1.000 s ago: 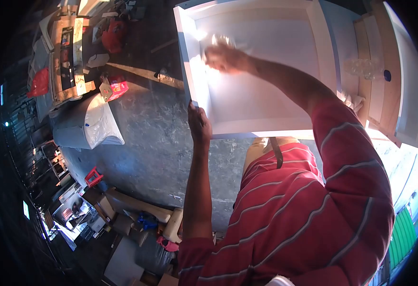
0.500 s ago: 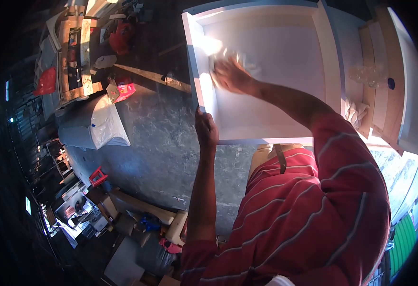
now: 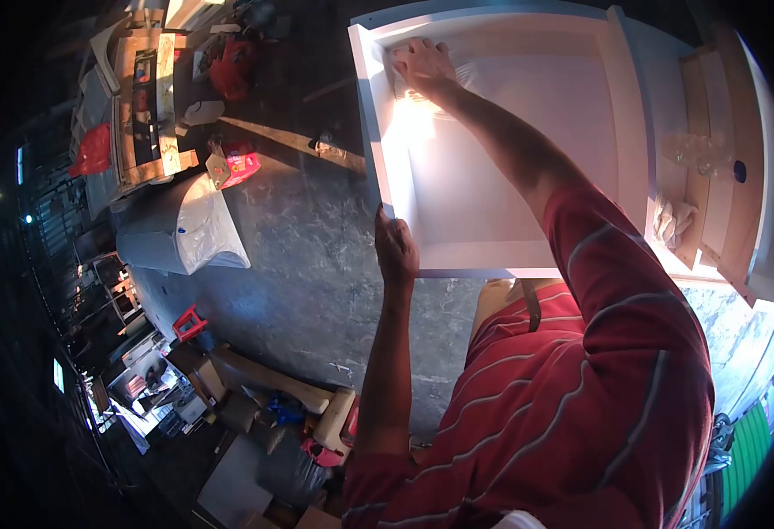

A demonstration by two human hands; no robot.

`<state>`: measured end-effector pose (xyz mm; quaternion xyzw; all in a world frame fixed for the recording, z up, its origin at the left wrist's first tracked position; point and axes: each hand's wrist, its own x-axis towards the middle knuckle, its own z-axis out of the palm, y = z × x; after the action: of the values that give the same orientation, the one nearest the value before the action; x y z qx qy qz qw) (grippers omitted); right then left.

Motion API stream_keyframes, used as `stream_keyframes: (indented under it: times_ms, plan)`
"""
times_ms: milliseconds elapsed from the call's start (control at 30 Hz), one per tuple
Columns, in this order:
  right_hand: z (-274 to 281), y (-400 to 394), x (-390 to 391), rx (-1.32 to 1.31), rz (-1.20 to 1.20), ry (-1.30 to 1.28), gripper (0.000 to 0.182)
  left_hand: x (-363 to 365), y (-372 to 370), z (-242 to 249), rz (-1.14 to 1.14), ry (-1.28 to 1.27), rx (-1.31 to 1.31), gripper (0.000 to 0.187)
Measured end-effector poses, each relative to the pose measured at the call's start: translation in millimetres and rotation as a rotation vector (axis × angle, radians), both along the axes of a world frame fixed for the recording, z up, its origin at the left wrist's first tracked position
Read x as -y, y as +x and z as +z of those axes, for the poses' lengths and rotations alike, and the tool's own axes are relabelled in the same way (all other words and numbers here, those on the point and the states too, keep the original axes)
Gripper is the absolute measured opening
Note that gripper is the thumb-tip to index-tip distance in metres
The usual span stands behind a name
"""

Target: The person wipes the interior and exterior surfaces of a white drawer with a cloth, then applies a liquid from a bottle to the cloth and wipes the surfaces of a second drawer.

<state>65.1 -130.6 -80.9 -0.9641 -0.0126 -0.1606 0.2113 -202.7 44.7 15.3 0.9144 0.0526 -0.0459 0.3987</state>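
A white, shallow, open wooden cabinet box (image 3: 537,150) with raised sides lies in front of me. My left hand (image 3: 397,249) is closed around its left side wall, near the front corner. Inside the box, at the far left corner, my right hand (image 3: 426,69) presses down on a pale crumpled cloth (image 3: 466,78). The fingers are bent over the cloth and hide much of it. Bright light falls on the inner left wall just below that hand.
To the right, a clear plastic bottle (image 3: 700,154) with a blue cap and a crumpled whitish rag (image 3: 672,220) lie by wooden boards. A plastic-wrapped piece (image 3: 184,234), a pink packet (image 3: 240,166) and a red stool (image 3: 190,323) stand on the floor to the left.
My right hand has moved with the cloth along the inner left wall, away from me to the far corner. My left hand keeps its hold. The view has shifted slightly.
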Motion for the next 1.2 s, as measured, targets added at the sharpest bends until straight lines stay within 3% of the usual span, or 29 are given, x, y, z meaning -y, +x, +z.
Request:
stream_keyframes:
  times_ms: [167, 300, 367, 600, 700, 767, 800, 867, 967, 1033, 1100, 1167, 1200]
  plan:
    - [9, 0, -9, -0.125, 0.049, 0.071, 0.022, 0, -4, -7, -0.037, 0.142, 0.156, 0.039]
    - [20, 14, -8, -0.105, 0.033, 0.088, 0.021, 2, -1, -3, -0.044, 0.11, 0.158, 0.04]
    - [19, 25, -13, -0.28, 0.032, 0.044, 0.02, 3, -1, 3, -0.013, -0.004, 0.035, 0.044]
    - [18, 29, -4, -0.243, 0.183, -0.019, 0.022, 3, 1, 1, -0.011, 0.035, 0.047, 0.045]
    - [20, 14, 0, -0.377, 0.127, 0.172, 0.018, 2, -2, 3, -0.012, 0.015, 0.052, 0.046]
    - [16, 3, 12, -0.001, 0.09, 0.355, 0.02, 4, 0, 4, -0.001, 0.033, 0.009, 0.046]
    - [15, 1, 20, 0.0, 0.097, 0.353, 0.02, 3, -1, 2, 0.007, 0.031, 0.012, 0.046]
    - [24, 0, 37, 0.254, 0.149, 0.31, 0.022, -1, -3, -7, -0.005, 0.098, 0.039, 0.047]
    - [69, 16, 68, 0.267, 0.02, 0.539, 0.013, -1, -3, -7, -0.012, 0.093, 0.027, 0.047]
    - [63, 55, 103, 0.289, -0.125, 0.309, 0.019, 4, 0, 4, -0.016, 0.064, 0.017, 0.047]
    - [111, 54, 124, 0.168, -0.398, 0.619, 0.026, 6, 0, 6, -0.02, 0.038, 0.011, 0.047]
    - [109, 59, 138, 0.708, -0.489, 0.325, 0.03, 4, 1, 4, -0.015, 0.029, 0.024, 0.047]
    - [112, 50, 133, 0.816, -0.468, 0.251, 0.022, 3, 0, 3, -0.013, 0.03, 0.021, 0.047]
